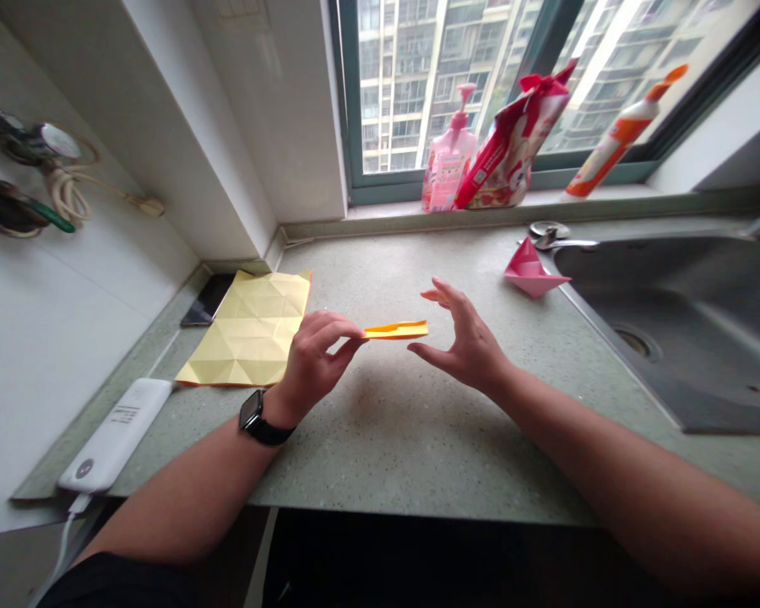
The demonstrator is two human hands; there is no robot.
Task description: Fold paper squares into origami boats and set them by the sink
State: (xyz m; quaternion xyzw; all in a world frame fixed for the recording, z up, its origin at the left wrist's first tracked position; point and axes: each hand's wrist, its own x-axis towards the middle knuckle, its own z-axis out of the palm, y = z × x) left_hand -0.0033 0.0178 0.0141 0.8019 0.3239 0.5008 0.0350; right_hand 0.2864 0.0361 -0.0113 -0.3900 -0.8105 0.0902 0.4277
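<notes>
Orange paper strip (396, 330), held by one end
Left hand (313, 359) pinches it above the table (405, 439); right hand (465, 342) is open just beside the far end. One-ended grip, so it could sag or slip out.

Three folded papers — one orange strip (396, 330), one yellow sheet (252, 329), one pink boat (532, 272); far off — one pink bottle (448, 165), one orange bottle (617, 139), one red pouch (513, 143).
</notes>
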